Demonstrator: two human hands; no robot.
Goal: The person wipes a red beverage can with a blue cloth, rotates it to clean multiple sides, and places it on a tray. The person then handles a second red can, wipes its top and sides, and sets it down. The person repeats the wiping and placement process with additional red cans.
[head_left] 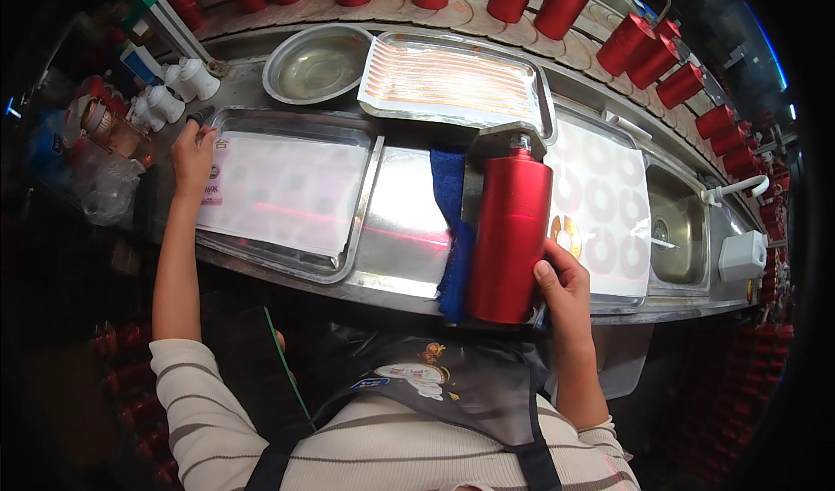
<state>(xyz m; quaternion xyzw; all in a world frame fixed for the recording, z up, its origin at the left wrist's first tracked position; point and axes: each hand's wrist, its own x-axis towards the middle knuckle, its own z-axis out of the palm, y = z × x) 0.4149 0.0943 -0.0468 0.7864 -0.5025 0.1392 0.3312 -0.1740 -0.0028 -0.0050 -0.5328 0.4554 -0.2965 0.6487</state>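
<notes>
A large metallic red bottle [511,239], its narrow neck at a metal bracket [513,134], stands out in front of the counter. My right hand [567,291] is closed on its lower right side, thumb showing and the other fingers partly hidden. Over at the left, my left hand [193,153] has its fingertips together around a small dark thing [202,115] beside a tray corner. Below those fingers lies a pink printed slip [211,187], on the edge of a white sheet [283,191] in a shallow metal tray [355,239].
A blue cloth [449,230] hangs left of the bottle. Behind are a metal basin [283,69] and a tray with an orange-striped sheet [448,78]. Right lie a ring-patterned sheet [609,221] and a sink [683,256]. Red bottles [565,4] line a conveyor [470,8].
</notes>
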